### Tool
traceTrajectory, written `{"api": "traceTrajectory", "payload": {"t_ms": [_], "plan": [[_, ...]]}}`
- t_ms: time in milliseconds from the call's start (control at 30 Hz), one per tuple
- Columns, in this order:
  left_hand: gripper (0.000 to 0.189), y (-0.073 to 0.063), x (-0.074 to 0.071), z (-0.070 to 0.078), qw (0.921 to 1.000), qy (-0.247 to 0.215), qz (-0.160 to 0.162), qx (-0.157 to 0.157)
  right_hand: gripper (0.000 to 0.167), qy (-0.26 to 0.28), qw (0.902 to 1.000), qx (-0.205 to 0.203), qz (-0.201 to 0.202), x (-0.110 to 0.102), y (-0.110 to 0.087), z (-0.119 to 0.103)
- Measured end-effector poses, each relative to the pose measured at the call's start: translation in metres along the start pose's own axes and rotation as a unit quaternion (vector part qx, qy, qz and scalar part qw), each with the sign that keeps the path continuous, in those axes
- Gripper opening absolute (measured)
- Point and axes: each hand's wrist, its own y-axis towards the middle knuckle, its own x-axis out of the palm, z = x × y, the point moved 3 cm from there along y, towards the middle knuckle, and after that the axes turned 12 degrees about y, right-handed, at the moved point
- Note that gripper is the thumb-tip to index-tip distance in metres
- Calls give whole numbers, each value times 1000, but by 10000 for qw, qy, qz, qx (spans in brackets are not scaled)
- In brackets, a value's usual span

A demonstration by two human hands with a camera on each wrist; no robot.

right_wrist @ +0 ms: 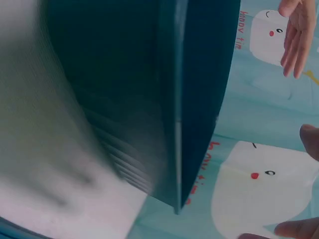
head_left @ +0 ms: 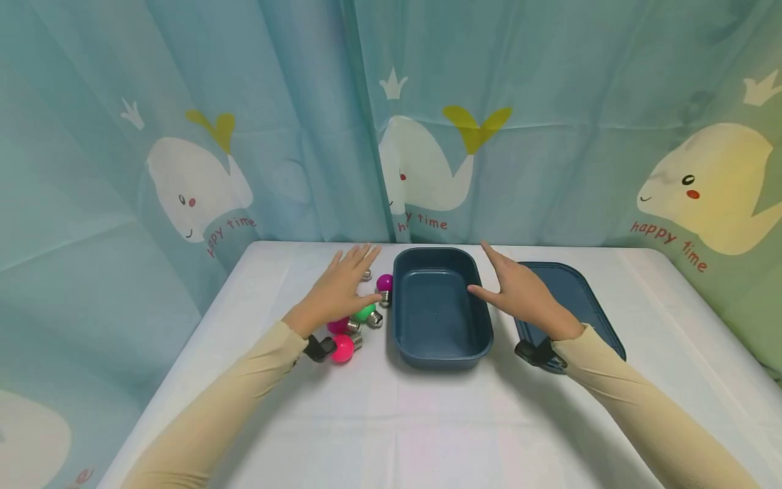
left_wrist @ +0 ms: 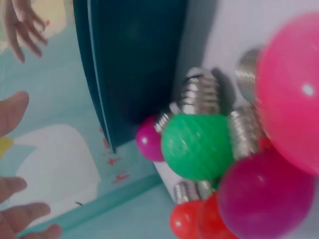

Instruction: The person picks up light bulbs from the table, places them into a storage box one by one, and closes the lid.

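Observation:
A dark blue rectangular bin [head_left: 440, 352] stands at the middle of the white table. My left hand [head_left: 338, 285] is held with straight, spread fingers above several coloured light bulbs left of the bin. Among those are a green bulb [left_wrist: 197, 147], a pink bulb [left_wrist: 294, 89], a purple bulb [left_wrist: 266, 194] and a red bulb [left_wrist: 185, 221]. On the bin's other side, my right hand [head_left: 524, 292] has its thumb and fingers spread, apart from the bin wall. Neither hand holds anything. In the head view the left hand hides some of the bulbs.
A flat dark blue lid [head_left: 571, 288] lies on the table right of the bin, partly under my right hand and wrist. A light blue curtain [head_left: 324, 170] with whale prints hangs behind the table [head_left: 397, 421].

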Motion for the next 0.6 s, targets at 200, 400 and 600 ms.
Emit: {"api": "traceTrajectory", "payload": {"t_ms": [200,400,600], "plan": [[77,-6,1,-7,9995,-209,55,221,86,856,9948,482,-287,5,-2,12],[67,-8,6,-13,9982,-438,44,404,78,1589,9838,711,-434,10,-2,23],[61,-5,16,-17,9962,-668,-519,202,69,2367,9648,1007,-552,18,1,33]]}}
